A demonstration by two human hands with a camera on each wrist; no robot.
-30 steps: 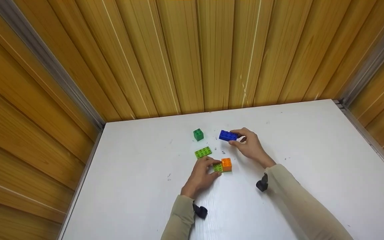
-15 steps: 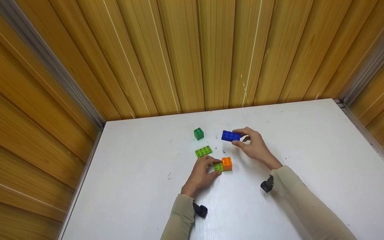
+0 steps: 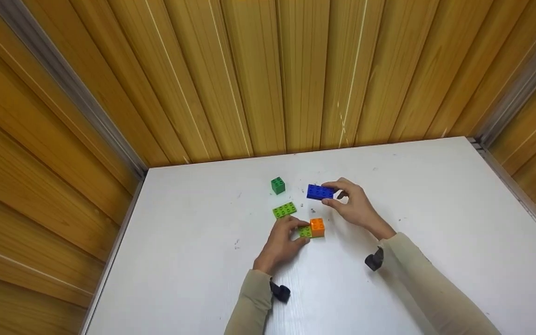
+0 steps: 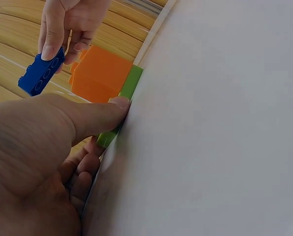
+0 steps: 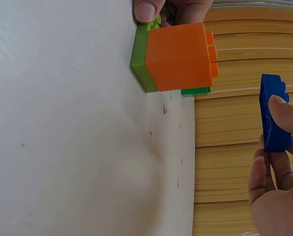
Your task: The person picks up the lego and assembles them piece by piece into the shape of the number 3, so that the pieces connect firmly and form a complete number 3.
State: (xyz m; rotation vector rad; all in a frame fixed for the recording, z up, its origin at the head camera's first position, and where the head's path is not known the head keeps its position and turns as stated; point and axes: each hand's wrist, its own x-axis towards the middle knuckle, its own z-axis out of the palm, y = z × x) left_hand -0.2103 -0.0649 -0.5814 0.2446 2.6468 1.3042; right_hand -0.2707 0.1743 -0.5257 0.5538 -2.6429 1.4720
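Observation:
My left hand (image 3: pixel 283 242) pinches a flat lime green toy brick (image 4: pixel 132 81) between thumb and fingers, low on the table. An orange square toy brick (image 3: pixel 317 227) sits on the right end of that flat brick, its studs up. Behind and to the right, my right hand (image 3: pixel 354 207) holds a long blue toy brick (image 3: pixel 320 192) by its right end, raised above the table. In the right wrist view the thumb presses on the side of the blue brick (image 5: pixel 274 113).
A second flat lime green brick (image 3: pixel 284 210) lies just beyond my left hand. Farther back stands a dark green square brick (image 3: pixel 278 185). The white table (image 3: pixel 193 223) meets wood-patterned walls (image 3: pixel 258 83) at the back and sides.
My right hand with the blue brick moves slightly right, then a little back left and nearer. The left hand keeps its hold on the flat green brick.

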